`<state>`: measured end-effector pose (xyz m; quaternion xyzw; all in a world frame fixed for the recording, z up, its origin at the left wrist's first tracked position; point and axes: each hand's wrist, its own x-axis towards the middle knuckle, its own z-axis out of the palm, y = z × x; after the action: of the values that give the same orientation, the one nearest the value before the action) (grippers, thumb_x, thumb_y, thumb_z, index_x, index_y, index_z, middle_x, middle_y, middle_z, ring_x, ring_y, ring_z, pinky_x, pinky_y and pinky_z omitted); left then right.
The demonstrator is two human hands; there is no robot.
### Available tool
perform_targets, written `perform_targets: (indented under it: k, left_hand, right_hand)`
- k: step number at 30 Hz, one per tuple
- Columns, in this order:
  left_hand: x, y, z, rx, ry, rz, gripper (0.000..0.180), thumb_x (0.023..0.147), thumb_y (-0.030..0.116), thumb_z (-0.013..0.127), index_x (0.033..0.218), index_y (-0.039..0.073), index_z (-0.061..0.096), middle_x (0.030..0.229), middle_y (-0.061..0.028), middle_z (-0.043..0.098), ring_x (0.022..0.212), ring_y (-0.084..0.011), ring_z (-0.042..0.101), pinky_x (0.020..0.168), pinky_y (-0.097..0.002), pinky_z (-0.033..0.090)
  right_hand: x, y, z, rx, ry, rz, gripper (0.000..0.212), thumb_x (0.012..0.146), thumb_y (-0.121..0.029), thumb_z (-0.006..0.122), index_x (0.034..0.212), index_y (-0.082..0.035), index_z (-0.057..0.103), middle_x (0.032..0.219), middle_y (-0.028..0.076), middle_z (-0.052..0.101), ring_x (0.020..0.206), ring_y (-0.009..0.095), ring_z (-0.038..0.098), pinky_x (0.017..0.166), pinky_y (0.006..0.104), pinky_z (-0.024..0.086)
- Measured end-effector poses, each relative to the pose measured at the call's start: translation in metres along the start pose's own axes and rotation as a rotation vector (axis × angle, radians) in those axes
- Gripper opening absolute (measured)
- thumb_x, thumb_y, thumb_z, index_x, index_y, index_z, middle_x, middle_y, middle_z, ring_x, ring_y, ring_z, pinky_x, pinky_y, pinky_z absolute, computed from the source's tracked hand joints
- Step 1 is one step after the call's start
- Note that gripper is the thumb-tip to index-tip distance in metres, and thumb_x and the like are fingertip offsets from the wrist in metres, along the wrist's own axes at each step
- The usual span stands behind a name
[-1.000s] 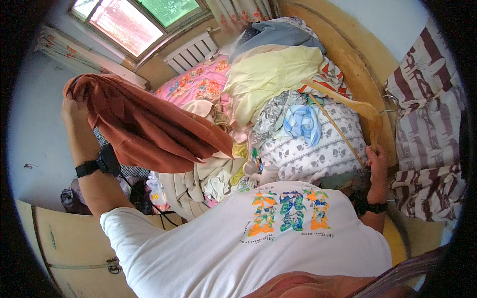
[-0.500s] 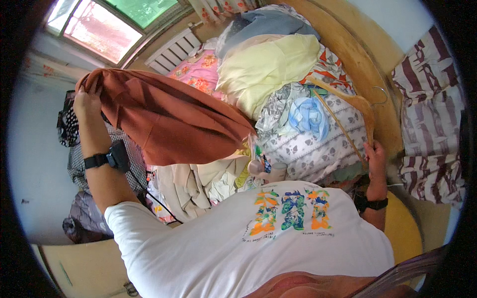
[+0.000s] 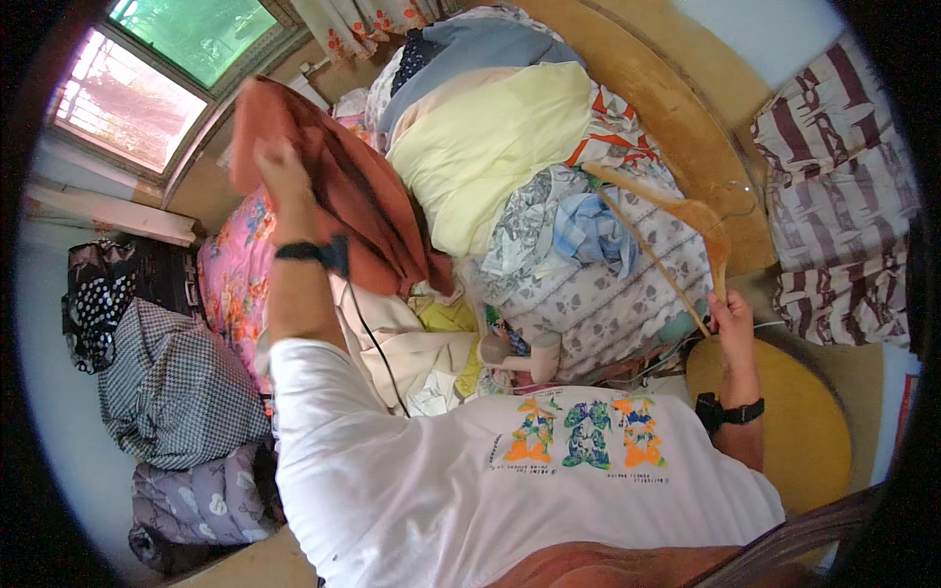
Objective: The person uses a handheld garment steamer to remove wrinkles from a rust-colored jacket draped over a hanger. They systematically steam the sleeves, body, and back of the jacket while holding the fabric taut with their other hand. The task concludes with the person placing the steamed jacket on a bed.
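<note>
Raised at the left, my left hand [image 3: 283,174] is closed on a rust-brown garment [image 3: 345,181]; motion smears its fingers. The cloth hangs in folds from the hand toward the middle of the bed, and what kind of garment it is does not show. On the right, my right hand [image 3: 732,321] grips one end of a wooden clothes hanger [image 3: 708,223] with a thin bar and a metal hook. The hanger is tilted over a grey-and-white patterned bundle [image 3: 627,314]. Blue checked cloth [image 3: 591,233] lies on that bundle.
Pale yellow fabric [image 3: 480,147] covers a large pile at the back. Cream clothes [image 3: 407,338] and a hair dryer [image 3: 534,358] lie close to me. At the left are a houndstooth bundle [image 3: 181,382] and a grey printed one [image 3: 206,500]. A yellow round seat [image 3: 784,421] stands at the right.
My left hand has swung up and rightward with the rust-brown garment, which now bunches farther back. My right hand still grips the hanger, a little lower in view. The view has shifted.
</note>
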<state>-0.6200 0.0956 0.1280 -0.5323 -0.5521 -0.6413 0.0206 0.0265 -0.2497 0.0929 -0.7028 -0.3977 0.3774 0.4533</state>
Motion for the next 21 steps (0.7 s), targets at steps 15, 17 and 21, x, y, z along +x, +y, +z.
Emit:
perform_targets:
  k: [15,17,21]
  left_hand:
    - [-0.459,-0.168,0.017,0.409,-0.552,-1.117,0.033,0.077,0.017,0.062,0.099,-0.008,0.058,0.095,-0.0248,0.063,0.091,-0.0390,0.061,0.076,-0.0419,0.046]
    - [-0.467,-0.181,0.021,0.468,-0.543,-1.124,0.037,0.081,0.024,0.061,0.099,-0.008,0.058,0.094,-0.0235,0.063,0.087,-0.0372,0.061,0.071,-0.0429,0.046]
    - [-0.481,-0.203,0.028,0.388,-0.446,-1.155,0.045,0.077,0.030,0.065,0.100,-0.008,0.058,0.094,-0.0241,0.063,0.089,-0.0371,0.061,0.073,-0.0424,0.046]
  right_hand:
    - [0.037,-0.020,0.027,-0.041,-0.194,-0.014,0.016,0.086,-0.019,0.063,0.083,-0.004,0.057,0.060,-0.004,0.047,0.050,0.004,0.041,0.045,0.0218,0.032]
    - [0.043,-0.023,0.030,-0.097,-0.233,-0.015,0.017,0.086,-0.020,0.063,0.083,-0.004,0.057,0.061,-0.004,0.047,0.051,0.004,0.042,0.045,0.0218,0.032]
    - [0.049,-0.013,0.031,-0.132,-0.263,-0.004,0.016,0.086,-0.018,0.063,0.082,-0.004,0.057,0.062,-0.004,0.048,0.052,0.004,0.042,0.046,0.0218,0.032]
